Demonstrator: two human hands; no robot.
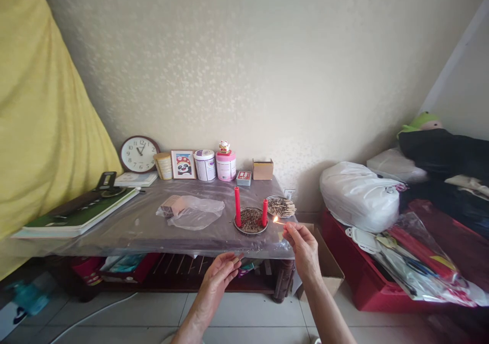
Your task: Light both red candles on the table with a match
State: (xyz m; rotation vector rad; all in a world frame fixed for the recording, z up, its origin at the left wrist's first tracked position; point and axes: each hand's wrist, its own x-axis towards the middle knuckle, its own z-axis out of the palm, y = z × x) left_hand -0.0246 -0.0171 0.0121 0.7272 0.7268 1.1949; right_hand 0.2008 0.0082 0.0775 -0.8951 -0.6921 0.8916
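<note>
My right hand (301,244) pinches a burning match (280,222), its flame just right of the shorter red candle (265,213). A taller red candle (237,207) stands to its left, and no flame shows on either wick. Both rise from a round metal plate (251,232) strewn with dark grains. Behind the match is a second plate (270,200), with grains and several wooden matchsticks (289,208) over its right side. My left hand (220,273), low before the table edge, has its fingers closed on a small brown piece (238,258), mostly hidden.
The table (214,242) has a clear plastic cover. A crumpled plastic bag (202,212) lies left of the candles. Along the wall stand a clock (139,154), a framed panda picture (184,164), tins (205,165) and a small cardboard box (263,170). A red bin (367,288) is at right.
</note>
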